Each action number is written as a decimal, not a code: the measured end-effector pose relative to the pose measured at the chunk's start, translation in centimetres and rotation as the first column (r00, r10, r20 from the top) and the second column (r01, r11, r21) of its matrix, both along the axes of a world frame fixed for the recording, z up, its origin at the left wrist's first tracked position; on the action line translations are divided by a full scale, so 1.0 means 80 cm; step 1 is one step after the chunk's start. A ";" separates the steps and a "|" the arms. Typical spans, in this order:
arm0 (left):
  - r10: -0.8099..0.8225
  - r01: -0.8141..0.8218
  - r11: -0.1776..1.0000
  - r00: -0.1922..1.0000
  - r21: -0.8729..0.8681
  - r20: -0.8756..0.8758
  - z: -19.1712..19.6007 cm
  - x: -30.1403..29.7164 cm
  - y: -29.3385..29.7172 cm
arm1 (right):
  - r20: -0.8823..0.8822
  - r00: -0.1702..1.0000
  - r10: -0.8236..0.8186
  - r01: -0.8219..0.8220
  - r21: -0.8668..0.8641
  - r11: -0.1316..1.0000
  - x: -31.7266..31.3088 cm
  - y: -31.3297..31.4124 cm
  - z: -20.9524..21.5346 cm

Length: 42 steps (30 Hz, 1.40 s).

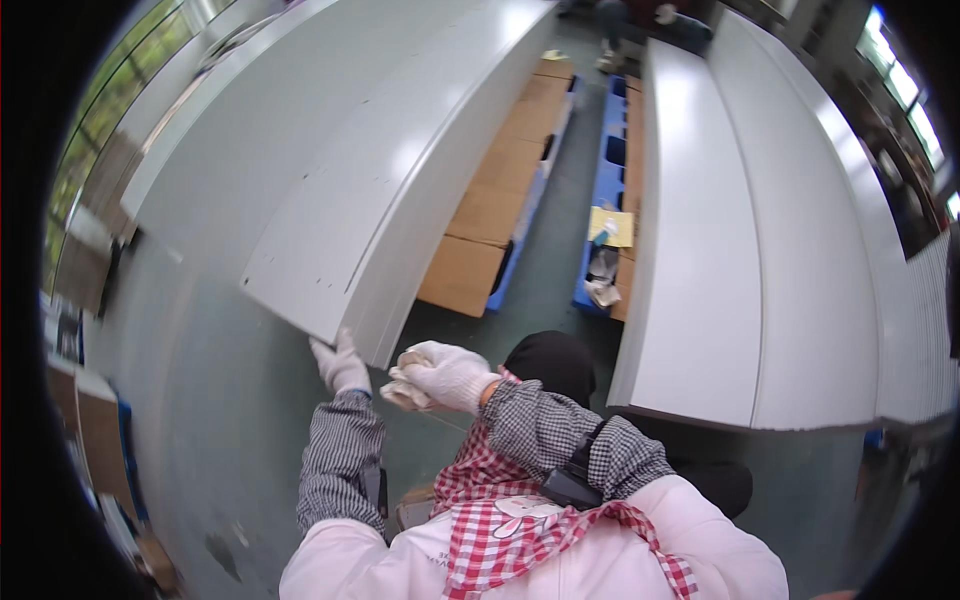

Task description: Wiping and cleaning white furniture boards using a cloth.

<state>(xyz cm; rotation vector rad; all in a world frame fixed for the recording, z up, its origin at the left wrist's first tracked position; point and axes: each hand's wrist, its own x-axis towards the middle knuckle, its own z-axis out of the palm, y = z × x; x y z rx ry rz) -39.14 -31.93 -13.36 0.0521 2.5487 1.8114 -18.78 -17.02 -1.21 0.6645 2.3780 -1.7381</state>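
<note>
Both of my hands wear white knitted gloves. My left hand (pixel 342 368) is at the near corner of a long white panel (pixel 370 190), its fingers closed on the lower edge. Just right of that corner, my right hand (pixel 452 376) is closed around a crumpled off-white cloth (pixel 408 394). The cloth is close to the panel's near end; whether it touches cannot be made out. Small dark holes dot the panel's upper face, which slopes down toward me.
Right of the aisle lie more long white panels (pixel 705 220). Blue pallets (pixel 612 150) topped with cardboard (pixel 500 190) line the aisle. A yellow sheet (pixel 612 226) and crumpled wrapping (pixel 602 275) rest on the right one. Another person (pixel 640 20) is at the far end.
</note>
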 end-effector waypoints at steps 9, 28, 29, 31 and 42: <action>-0.023 0.028 0.999 0.991 -0.038 0.129 -0.050 -0.016 -0.001 | -0.210 0.555 -0.805 0.193 -0.908 0.371 0.109 0.071 0.021; -0.934 0.834 0.259 0.344 0.488 -0.093 0.176 0.258 0.227 | -0.192 -0.130 -0.973 0.779 -0.627 0.020 0.467 0.081 -0.068; -0.968 0.880 0.158 0.226 0.448 -0.104 0.181 0.282 0.234 | -0.156 -0.117 -0.981 0.765 -0.644 0.011 0.460 0.078 -0.049; -0.995 0.908 0.013 0.055 0.419 -0.088 0.182 0.369 0.247 | -0.117 -0.071 -0.991 0.751 -0.660 0.024 0.483 0.063 -0.067; -0.760 0.702 -0.205 -0.553 0.682 0.341 0.101 0.478 0.249 | -0.077 0.087 -0.993 0.920 -0.375 0.110 0.496 0.043 -0.069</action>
